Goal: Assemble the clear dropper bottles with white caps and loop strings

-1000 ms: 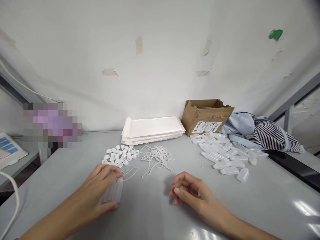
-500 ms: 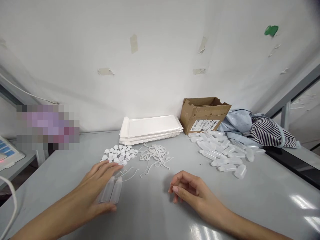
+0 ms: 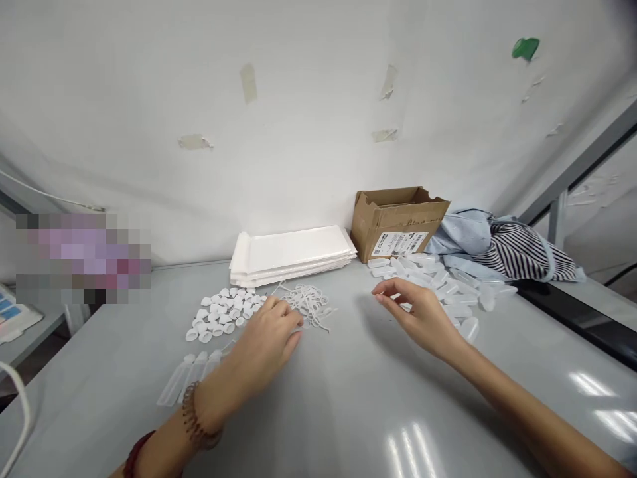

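My left hand (image 3: 263, 342) is at the near edge of a tangled pile of thin white plastic straps (image 3: 311, 302). Its fingers are bent and the thumb is apart from them, with nothing seen between. To its left lies a group of small white caps (image 3: 219, 315). Several translucent plastic bottles (image 3: 182, 378) lie side by side near my left wrist, partly hidden by it; a strap shows by their necks. My right hand (image 3: 423, 315) hovers at the left side of a heap of translucent bottles (image 3: 460, 299), thumb and fingers slightly apart, holding nothing visible.
White padded envelopes (image 3: 293, 252) are stacked against the wall. An open cardboard box (image 3: 398, 222) stands behind the bottle heap. Blue and striped cloth (image 3: 522, 249) and a long black object (image 3: 572, 318) lie at the right. A white cable (image 3: 22, 405) hangs at the left edge.
My left hand has moved right, from over the lined-up bottles to the straps, uncovering more caps and bottles. My right hand has moved forward and right to the bottle heap. The view has shifted slightly.
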`<action>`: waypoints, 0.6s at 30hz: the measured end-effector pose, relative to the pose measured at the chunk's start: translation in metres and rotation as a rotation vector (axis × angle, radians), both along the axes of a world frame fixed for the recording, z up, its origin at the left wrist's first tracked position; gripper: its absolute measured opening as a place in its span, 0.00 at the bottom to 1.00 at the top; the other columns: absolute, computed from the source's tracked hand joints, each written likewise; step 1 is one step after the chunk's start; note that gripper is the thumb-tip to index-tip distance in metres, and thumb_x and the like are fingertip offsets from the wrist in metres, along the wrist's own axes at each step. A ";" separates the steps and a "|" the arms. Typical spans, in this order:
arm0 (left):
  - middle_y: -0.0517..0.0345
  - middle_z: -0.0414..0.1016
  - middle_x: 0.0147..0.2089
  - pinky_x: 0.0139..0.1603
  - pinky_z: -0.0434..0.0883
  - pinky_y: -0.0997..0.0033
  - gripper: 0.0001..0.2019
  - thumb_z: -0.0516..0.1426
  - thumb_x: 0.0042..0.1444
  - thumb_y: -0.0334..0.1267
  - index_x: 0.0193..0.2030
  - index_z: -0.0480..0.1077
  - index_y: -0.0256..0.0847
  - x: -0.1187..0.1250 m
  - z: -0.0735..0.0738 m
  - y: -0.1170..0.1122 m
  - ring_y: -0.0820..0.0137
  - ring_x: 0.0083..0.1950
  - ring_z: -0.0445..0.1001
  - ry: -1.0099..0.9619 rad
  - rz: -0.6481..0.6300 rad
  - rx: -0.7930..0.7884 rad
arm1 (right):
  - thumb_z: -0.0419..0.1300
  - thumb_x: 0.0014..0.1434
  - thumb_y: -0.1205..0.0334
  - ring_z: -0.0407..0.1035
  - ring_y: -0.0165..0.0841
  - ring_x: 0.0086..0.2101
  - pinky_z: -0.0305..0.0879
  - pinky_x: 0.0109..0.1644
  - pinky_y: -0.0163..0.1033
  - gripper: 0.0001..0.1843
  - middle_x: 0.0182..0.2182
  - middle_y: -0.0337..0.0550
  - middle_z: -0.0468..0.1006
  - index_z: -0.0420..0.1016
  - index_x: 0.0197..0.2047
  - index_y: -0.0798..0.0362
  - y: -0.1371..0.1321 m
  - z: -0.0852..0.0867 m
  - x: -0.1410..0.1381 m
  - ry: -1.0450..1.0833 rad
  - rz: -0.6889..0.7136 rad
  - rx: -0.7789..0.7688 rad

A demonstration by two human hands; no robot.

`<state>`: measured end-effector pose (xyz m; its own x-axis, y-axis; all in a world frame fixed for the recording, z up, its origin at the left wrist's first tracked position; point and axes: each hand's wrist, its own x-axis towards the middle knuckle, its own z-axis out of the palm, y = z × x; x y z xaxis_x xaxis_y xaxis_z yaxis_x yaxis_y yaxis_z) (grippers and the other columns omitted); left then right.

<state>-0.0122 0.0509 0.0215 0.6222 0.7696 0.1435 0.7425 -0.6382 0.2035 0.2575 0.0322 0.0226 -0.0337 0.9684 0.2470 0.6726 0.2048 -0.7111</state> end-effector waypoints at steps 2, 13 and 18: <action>0.53 0.71 0.37 0.43 0.71 0.57 0.08 0.52 0.58 0.26 0.36 0.72 0.39 0.007 -0.002 -0.001 0.59 0.44 0.66 0.013 -0.006 0.036 | 0.52 0.60 0.59 0.70 0.35 0.32 0.65 0.35 0.39 0.08 0.32 0.43 0.76 0.70 0.35 0.51 0.003 0.001 0.010 -0.116 -0.005 0.014; 0.51 0.70 0.37 0.42 0.70 0.54 0.13 0.44 0.60 0.25 0.31 0.65 0.41 0.000 -0.009 -0.023 0.59 0.43 0.66 -0.110 -0.025 0.056 | 0.53 0.58 0.67 0.72 0.40 0.35 0.61 0.33 0.38 0.10 0.35 0.48 0.78 0.72 0.41 0.55 0.013 0.008 0.047 -0.520 -0.175 -0.146; 0.56 0.72 0.39 0.36 0.70 0.63 0.09 0.47 0.62 0.39 0.35 0.66 0.45 -0.010 0.005 -0.024 0.61 0.43 0.69 -0.311 0.168 -0.123 | 0.56 0.57 0.66 0.72 0.37 0.34 0.61 0.33 0.36 0.08 0.36 0.47 0.78 0.74 0.39 0.54 0.015 0.007 0.047 -0.546 -0.180 -0.180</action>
<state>-0.0226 0.0265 0.0265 0.4267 0.8807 0.2056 0.7256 -0.4691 0.5034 0.3049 0.0473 0.0298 0.0588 0.9957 0.0717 0.9632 -0.0377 -0.2661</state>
